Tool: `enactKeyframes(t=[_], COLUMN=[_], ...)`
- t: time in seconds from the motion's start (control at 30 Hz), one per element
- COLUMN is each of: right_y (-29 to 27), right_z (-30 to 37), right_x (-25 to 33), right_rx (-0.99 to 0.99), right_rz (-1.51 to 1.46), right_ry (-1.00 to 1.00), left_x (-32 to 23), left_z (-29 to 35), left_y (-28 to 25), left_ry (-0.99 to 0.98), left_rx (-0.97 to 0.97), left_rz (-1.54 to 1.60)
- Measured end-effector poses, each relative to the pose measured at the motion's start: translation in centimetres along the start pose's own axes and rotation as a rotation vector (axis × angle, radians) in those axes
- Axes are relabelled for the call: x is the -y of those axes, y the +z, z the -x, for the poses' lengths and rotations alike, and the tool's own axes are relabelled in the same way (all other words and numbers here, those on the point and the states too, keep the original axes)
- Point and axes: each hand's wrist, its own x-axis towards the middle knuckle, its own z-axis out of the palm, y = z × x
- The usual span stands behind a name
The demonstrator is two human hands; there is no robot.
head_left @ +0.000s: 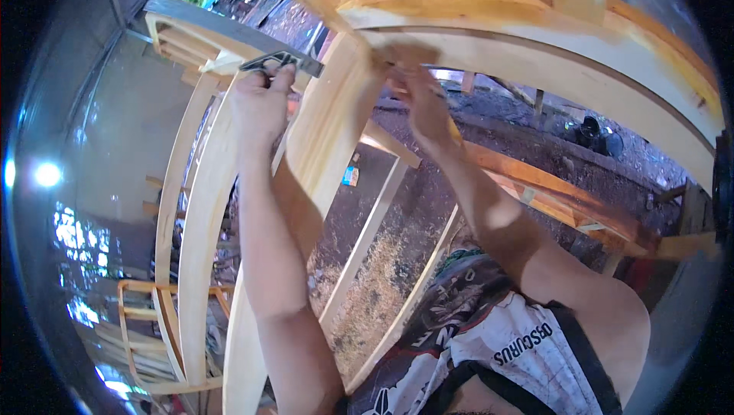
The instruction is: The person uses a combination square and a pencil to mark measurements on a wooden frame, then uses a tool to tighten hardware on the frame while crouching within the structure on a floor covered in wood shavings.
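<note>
My left hand is closed around a dark, open-framed tool, held against the end of a long grey bar or board. The tool's exact kind is unclear. Just right of it, a wide pale wooden board slopes from the frame's corner down toward me. Beside that board's far end is my right hand, its fingers bent and smeared by motion. Whether it holds anything does not show. Beyond it runs a curved wooden rail with an orange-stained upper edge.
Curved pale slats stand to the left, with a small wooden frame below them. Wood shavings cover the ground under the frame. An orange-stained beam lies at the right. Translucent sheeting hangs along the left.
</note>
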Motion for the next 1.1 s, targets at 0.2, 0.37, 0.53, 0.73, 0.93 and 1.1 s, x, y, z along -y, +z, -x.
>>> enactKeyframes(t=[0.2,0.37,0.53,0.73,0.93,1.1], right_y=[-4.4,-0.5,0.1,3.6,6.7,8.6], right_z=[1.8,4.2,5.6,7.3,8.6,9.3], right_x=[1.0,3.0,4.1,4.7,5.1,2.8], right_rx=[0.042,0.120,0.349,0.557,0.828,0.853], right_rz=[-0.044,-0.124,0.046,0.070,0.246,0.222], right_ry=[0.196,0.310,0.241,0.214,0.020,-0.178], left_x=[2.7,4.9,7.2,7.9,7.6,7.6], left_z=[7.6,13.0,16.9,17.2,16.5,16.1], left_y=[-5.0,-7.2,-10.5,-10.7,-10.0,-9.7], left_ry=[-0.155,-0.114,-0.267,-0.159,0.011,0.021], left_rx=[0.047,-0.030,0.028,-0.020,0.008,0.022], left_rz=[0.326,0.093,0.087,-0.042,-0.150,-0.154])
